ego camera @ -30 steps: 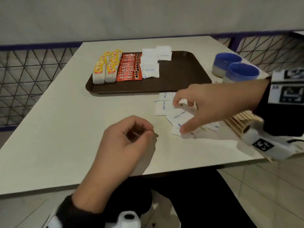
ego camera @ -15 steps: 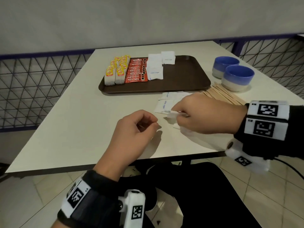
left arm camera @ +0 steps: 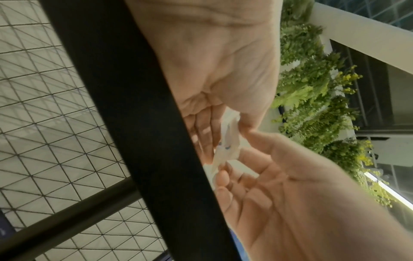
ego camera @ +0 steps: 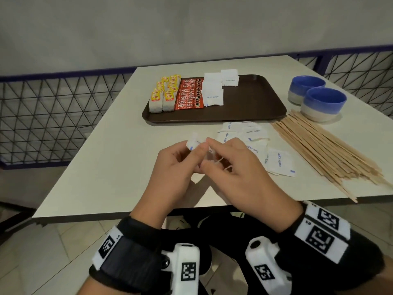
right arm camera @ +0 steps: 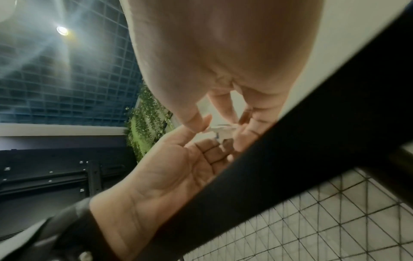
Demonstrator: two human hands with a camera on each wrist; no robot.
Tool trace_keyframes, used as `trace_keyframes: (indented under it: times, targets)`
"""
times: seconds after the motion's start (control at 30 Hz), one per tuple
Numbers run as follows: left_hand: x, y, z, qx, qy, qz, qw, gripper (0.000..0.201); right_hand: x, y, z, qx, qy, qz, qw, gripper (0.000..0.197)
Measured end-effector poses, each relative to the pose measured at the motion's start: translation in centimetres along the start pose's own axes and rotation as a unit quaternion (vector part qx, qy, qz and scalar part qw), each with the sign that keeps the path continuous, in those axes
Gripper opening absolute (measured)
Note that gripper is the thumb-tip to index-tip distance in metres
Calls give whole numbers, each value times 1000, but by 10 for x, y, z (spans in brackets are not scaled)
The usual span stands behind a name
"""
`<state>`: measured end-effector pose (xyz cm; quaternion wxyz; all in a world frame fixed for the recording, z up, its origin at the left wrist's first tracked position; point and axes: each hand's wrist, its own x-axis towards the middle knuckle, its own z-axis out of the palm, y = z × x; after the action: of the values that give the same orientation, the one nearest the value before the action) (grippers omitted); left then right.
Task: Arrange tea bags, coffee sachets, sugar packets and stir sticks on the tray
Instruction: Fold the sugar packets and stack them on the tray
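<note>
a: hands first, they are closest. what are they doing?

b: left hand (ego camera: 174,167) and right hand (ego camera: 236,173) meet over the near part of the table (ego camera: 106,167). both pinch one small white sugar packet (ego camera: 194,143) between thumb and fingers. it has tiny blue writing and a blue mark on one corner.

a: do the wrist views show it too?

b: yes. in the left wrist view the packet (left arm camera: 226,143) is a thin white slip between the fingertips of both hands. the picture is blurry there, so i cannot tell how many packets are in the pinch.

a: what is just past the hands?

b: loose sugar packets (ego camera: 255,143) lie in a messy pile on the table, some on top of others. they are flat white squares that say "white sugar" in blue. to the right of them is a big bunch of stir sticks (ego camera: 323,150), long, thin and light brown, spread like a fan toward the table edge.

a: and farther back?

b: brown tray (ego camera: 255,103). on its left part stand two rows of tea bags (ego camera: 163,94), white with yellow and red tags. next to them are red coffee sachets (ego camera: 189,94), stacked in a neat row. right beside those are more white packets on the tray (ego camera: 214,90), in a row, and one more pile sits just behind, to the right.

a: anything else?

b: two blue and white bowls (ego camera: 316,99) sit on the table to the right of the tray, touching each other.
</note>
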<state>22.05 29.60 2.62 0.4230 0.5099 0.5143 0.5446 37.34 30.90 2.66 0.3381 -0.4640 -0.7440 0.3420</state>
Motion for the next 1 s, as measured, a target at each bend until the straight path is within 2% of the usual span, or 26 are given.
trace_keyframes:
  times: [0.07, 0.13, 0.17, 0.27, 0.33, 0.43, 0.6, 0.67, 0.73, 0.8, 0.93, 1.0]
  targets:
    - [2, -3, -2, -28, 0, -13, 1000, 11, 0, 9, 4, 18, 84, -7, 996, 44]
    - [2, -6, -5, -70, 5, -28, 997, 10, 1, 17, 5, 44, 160, -20, 986, 40]
    - [2, -6, -6, -91, 8, -36, 995, 11, 3, 18, 6, 68, 173, -11, 982, 42]
    - [2, -7, -7, -83, 10, -23, 996, 15, 7, 23, 8, 162, 122, 42, 978, 54]
    - [2, -6, -7, -81, -1, -17, 997, 19, 11, 27, 8, 226, 88, 58, 968, 41]
    - [2, -6, -7, -66, -13, -7, 998, 28, 13, 33, 4, 284, 104, 65, 951, 25]
    - [3, -9, -8, -58, -38, -8, 998, 36, 11, 38, -5, 333, 157, 43, 929, 16]
    - [4, -10, -8, -52, -37, -10, 998, 35, 9, 37, -8, 354, 163, 32, 920, 20]
    - [3, -8, -7, -60, -35, -14, 998, 32, 7, 35, -8, 353, 139, 13, 925, 27]
    - [3, -7, -6, -84, -32, -26, 996, 29, 6, 36, -6, 314, 113, -8, 943, 30]
    - [5, -7, -7, -120, -43, -46, 991, 36, 6, 35, 1, 253, 122, -22, 959, 30]
    - [5, -7, -7, -113, -44, -43, 992, 31, 6, 34, 1, 251, 133, -13, 959, 30]
